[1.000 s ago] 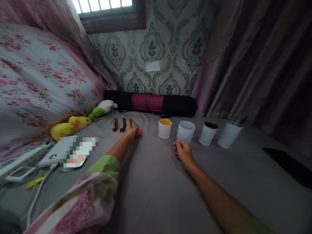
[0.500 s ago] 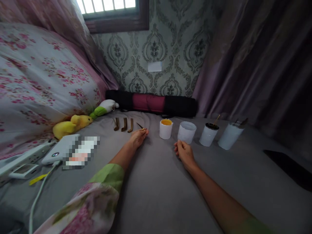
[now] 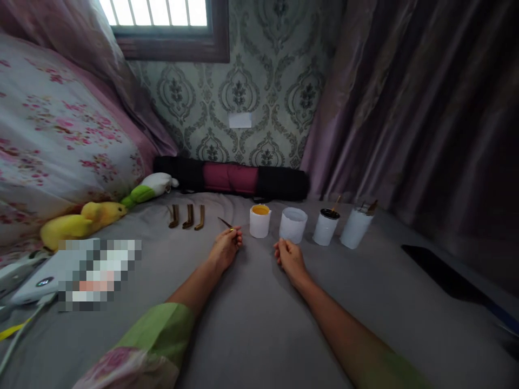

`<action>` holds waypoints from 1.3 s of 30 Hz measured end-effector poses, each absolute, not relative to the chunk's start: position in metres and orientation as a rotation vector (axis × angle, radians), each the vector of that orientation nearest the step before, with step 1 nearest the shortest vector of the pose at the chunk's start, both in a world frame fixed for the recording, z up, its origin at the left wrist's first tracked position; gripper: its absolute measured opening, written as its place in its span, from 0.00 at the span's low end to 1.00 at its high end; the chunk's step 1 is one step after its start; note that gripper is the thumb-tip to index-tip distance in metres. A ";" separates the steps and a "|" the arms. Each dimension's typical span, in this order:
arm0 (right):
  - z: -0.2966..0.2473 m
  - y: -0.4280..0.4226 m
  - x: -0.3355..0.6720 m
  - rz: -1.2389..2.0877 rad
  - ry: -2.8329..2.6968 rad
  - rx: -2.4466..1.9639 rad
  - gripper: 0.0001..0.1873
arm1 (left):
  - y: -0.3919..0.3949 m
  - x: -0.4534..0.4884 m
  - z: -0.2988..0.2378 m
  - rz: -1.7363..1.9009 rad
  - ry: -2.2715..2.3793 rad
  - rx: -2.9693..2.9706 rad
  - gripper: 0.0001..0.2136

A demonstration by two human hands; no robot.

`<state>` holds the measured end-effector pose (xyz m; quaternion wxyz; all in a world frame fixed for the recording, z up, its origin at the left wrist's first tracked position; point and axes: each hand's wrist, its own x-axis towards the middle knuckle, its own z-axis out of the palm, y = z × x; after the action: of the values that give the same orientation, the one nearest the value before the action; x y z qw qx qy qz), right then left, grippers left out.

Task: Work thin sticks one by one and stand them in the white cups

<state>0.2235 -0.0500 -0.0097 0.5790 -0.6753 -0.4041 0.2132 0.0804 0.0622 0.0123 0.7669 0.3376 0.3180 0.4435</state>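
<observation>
Your right hand is curled closed just short of a white cup. Your left hand grips what looks like a thin brush, its long axis slanting forward-left, away from the yellow-filled cup standing beyond, between your hands.

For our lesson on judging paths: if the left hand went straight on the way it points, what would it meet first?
Probably the white container with yellow contents, ahead and to the right of the left hand, though one view leaves depth uncertain.
</observation>
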 end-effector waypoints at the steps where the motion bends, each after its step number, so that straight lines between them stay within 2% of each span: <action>1: -0.010 -0.050 0.224 0.496 -0.945 -1.575 0.21 | 0.058 0.081 0.013 0.963 0.681 0.750 0.07; 7: -0.010 -0.050 0.224 0.500 -0.962 -1.572 0.22 | 0.040 0.084 0.010 0.962 0.625 0.860 0.05; 19: -0.009 -0.051 0.224 0.551 -0.992 -1.563 0.22 | 0.026 0.080 0.003 0.996 0.573 1.127 0.09; 27: -0.003 -0.053 0.222 0.612 -0.972 -1.524 0.20 | 0.015 0.079 0.009 1.018 0.527 1.313 0.09; 39: 0.007 -0.058 0.218 0.700 -0.940 -1.395 0.17 | 0.015 0.076 -0.004 0.993 0.569 1.937 0.14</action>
<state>0.2181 -0.0580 0.0067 0.6130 -0.6050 -0.4075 0.3036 0.0761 0.0149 -0.0038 0.4312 0.7768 0.2280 0.3984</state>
